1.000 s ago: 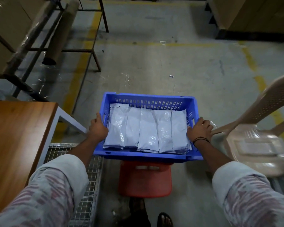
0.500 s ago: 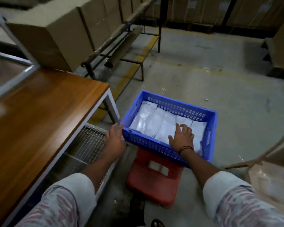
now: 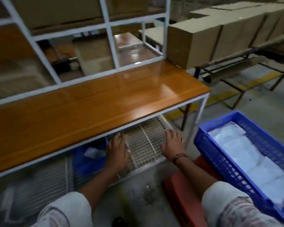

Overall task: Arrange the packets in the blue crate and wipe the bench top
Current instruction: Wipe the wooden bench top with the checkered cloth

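Both hands reach low under the front edge of the tabletop [image 3: 88, 112], and neither grip has anything in it. The left hand [image 3: 117, 150] is spread flat, palm down, fingers straight and a little apart, its fingertips just below the tabletop's white front rail. The right hand [image 3: 172, 145] lies the same way close beside it, with the fingers splayed, the thumb out to the side and a dark wristband [image 3: 179, 157] on the wrist. Both are over the wire shelf [image 3: 146, 145] that sits under the tabletop; whether the palms press on the mesh or hover just above it cannot be told, as the picture is soft with blur.

The blue crate [image 3: 220, 159] is off to the right of the hands — apart from them, with no hand on it. It rests on a red stool [image 3: 182, 199] standing on the floor, beside the white leg [image 3: 203, 104] at the tabletop's right end. The packets [image 3: 246, 153] lie flat inside it, pale and white, side by side in a row that runs the crate's length.

The tabletop itself is glossy brown wood with light glancing off it. To the left of the left hand, in shadow below the tabletop, is a blue object [image 3: 87, 161] with something white [image 3: 94, 152] on it — too blurred to name. Cardboard boxes [image 3: 192, 46] stand behind the tabletop's far right corner.
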Action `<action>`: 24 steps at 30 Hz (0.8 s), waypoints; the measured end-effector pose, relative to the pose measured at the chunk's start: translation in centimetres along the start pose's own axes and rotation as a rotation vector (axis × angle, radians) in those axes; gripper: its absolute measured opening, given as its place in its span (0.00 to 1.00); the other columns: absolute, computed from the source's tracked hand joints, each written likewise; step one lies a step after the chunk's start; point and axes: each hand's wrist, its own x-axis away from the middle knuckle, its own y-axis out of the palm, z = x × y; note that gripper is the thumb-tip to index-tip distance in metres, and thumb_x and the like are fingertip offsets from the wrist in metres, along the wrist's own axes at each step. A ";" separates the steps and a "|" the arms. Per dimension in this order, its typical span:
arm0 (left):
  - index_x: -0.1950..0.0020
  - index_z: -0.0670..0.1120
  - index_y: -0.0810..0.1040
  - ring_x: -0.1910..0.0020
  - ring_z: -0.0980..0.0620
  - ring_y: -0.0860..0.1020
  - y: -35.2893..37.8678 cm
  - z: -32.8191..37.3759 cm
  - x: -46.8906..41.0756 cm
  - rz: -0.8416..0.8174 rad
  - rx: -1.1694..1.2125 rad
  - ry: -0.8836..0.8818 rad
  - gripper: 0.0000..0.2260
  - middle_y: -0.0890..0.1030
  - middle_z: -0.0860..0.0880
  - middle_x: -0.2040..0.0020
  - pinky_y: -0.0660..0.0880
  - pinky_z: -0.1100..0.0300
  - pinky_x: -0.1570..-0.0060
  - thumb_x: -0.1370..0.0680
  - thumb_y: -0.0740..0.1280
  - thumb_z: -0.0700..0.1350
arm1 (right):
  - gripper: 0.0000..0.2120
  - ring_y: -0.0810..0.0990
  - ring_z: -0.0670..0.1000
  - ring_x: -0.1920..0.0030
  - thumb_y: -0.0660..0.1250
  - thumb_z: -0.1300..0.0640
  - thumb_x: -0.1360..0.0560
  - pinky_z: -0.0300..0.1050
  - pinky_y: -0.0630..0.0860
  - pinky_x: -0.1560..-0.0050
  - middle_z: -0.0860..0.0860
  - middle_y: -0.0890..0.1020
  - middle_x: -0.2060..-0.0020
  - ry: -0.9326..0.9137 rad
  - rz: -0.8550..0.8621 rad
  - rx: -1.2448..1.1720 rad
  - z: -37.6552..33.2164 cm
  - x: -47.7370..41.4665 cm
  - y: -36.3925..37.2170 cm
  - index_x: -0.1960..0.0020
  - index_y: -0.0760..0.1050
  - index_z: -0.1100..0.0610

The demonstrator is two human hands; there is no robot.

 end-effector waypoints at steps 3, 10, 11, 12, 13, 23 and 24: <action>0.19 0.55 0.56 0.23 0.40 0.55 -2.8 -6.4 3.0 0.069 0.035 -0.166 0.30 0.50 0.48 0.19 0.60 0.43 0.26 0.19 0.64 0.52 | 0.31 0.55 0.59 0.23 0.60 0.43 0.21 0.61 0.56 0.25 0.55 0.60 0.24 -0.172 -0.042 -0.003 -7.2 -0.9 2.2 0.22 0.57 0.53; 0.19 0.55 0.56 0.23 0.41 0.57 -8.8 -19.2 10.2 0.161 -0.051 -0.454 0.30 0.53 0.47 0.19 0.59 0.43 0.27 0.20 0.62 0.55 | 0.32 0.57 0.59 0.25 0.59 0.41 0.21 0.58 0.60 0.27 0.55 0.61 0.24 -0.542 -0.069 0.031 -25.2 -0.5 8.1 0.22 0.58 0.53; 0.20 0.55 0.57 0.23 0.42 0.57 -9.4 -21.1 11.2 0.158 -0.053 -0.496 0.30 0.54 0.48 0.19 0.60 0.43 0.27 0.21 0.63 0.55 | 0.31 0.58 0.59 0.25 0.59 0.41 0.21 0.58 0.61 0.28 0.55 0.62 0.24 -0.595 -0.076 0.037 -27.9 -0.1 9.0 0.22 0.59 0.53; 0.20 0.56 0.57 0.23 0.42 0.56 -10.1 -23.0 12.2 0.156 -0.052 -0.531 0.31 0.53 0.48 0.19 0.59 0.43 0.27 0.21 0.63 0.55 | 0.31 0.57 0.59 0.24 0.59 0.41 0.20 0.58 0.60 0.27 0.55 0.61 0.24 -0.644 -0.094 0.050 -30.5 0.4 10.0 0.22 0.58 0.53; 0.20 0.56 0.57 0.22 0.42 0.55 -11.0 -24.9 13.2 0.157 -0.049 -0.561 0.31 0.53 0.48 0.19 0.58 0.43 0.26 0.21 0.63 0.55 | 0.31 0.55 0.59 0.23 0.59 0.41 0.20 0.58 0.58 0.26 0.55 0.59 0.22 -0.691 -0.114 0.063 -33.1 0.9 11.1 0.22 0.57 0.53; 0.19 0.53 0.57 0.21 0.39 0.55 -17.9 -44.6 25.3 0.135 -0.150 -0.789 0.33 0.53 0.43 0.18 0.55 0.39 0.26 0.22 0.63 0.57 | 0.35 0.40 0.59 0.20 0.58 0.44 0.19 0.59 0.42 0.21 0.57 0.45 0.19 -1.085 -0.282 0.152 -56.3 8.1 23.0 0.18 0.46 0.52; 0.19 0.53 0.58 0.22 0.38 0.57 -18.1 -46.2 27.1 0.141 -0.149 -0.836 0.33 0.56 0.43 0.19 0.57 0.38 0.27 0.23 0.63 0.57 | 0.35 0.40 0.59 0.20 0.57 0.43 0.18 0.59 0.41 0.21 0.57 0.44 0.19 -1.105 -0.300 0.165 -58.3 9.2 24.1 0.18 0.45 0.52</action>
